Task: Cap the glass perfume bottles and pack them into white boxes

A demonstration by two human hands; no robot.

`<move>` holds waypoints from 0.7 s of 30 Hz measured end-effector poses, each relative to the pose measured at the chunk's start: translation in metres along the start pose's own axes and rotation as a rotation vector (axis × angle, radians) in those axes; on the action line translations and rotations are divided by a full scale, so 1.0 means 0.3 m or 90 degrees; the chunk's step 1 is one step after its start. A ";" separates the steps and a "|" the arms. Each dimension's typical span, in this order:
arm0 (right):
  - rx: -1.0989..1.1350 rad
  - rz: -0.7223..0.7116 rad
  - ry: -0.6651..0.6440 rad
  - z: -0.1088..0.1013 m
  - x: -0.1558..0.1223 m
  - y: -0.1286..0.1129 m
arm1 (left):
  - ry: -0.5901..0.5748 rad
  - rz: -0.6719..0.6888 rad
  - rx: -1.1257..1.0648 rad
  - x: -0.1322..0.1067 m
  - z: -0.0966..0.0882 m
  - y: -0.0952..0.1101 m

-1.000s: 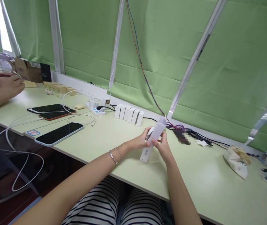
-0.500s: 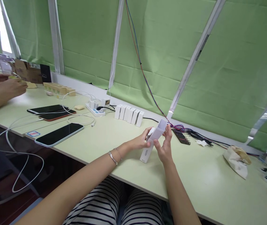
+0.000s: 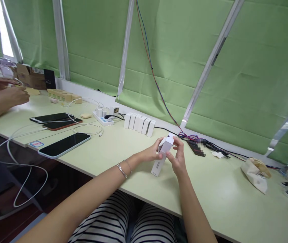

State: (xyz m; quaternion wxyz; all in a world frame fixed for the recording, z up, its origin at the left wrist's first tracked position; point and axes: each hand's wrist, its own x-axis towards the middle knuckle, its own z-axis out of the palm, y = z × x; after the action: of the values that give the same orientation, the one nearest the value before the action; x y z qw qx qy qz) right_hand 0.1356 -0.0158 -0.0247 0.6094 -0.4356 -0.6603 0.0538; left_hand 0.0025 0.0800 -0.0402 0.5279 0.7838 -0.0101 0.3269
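A slim white cardboard box (image 3: 159, 165) with small dark print stands slightly tilted on the table in front of me. My left hand (image 3: 153, 151) grips its left side, thumb on the front face. From the right, my right hand (image 3: 178, 156) holds the upper part, thumb against the front and fingers around the top end. The top flap now lies folded over the end; some of the flaps are hidden by my fingers. Behind the box, several similar white boxes (image 3: 139, 124) stand in a row.
Left are a blue-edged phone (image 3: 64, 145), two more phones (image 3: 61, 125), white cables and a power strip (image 3: 103, 118). Right are dark cables (image 3: 216, 148), a black card (image 3: 196, 147) and a cloth pouch (image 3: 255, 173). Another person's hands (image 3: 9, 94) work at far left near yellow boxes (image 3: 64, 95).
The upright flap at the box's top has been folded down over the end. My right fingers have moved down and inward with it; my left hand has stayed in place.
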 end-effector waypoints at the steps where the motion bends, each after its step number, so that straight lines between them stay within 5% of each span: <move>1: -0.001 -0.001 -0.004 -0.001 0.000 0.002 | 0.001 -0.003 0.007 0.000 -0.003 -0.002; 21: -0.097 -0.047 -0.079 0.001 0.004 0.041 | 0.020 -0.047 0.088 -0.007 -0.014 -0.005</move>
State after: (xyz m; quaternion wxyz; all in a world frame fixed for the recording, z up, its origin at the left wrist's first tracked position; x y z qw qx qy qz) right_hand 0.1417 -0.0074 -0.0312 0.5342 -0.4519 -0.7144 0.0080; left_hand -0.0005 0.0835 -0.0416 0.4842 0.8130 0.0494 0.3194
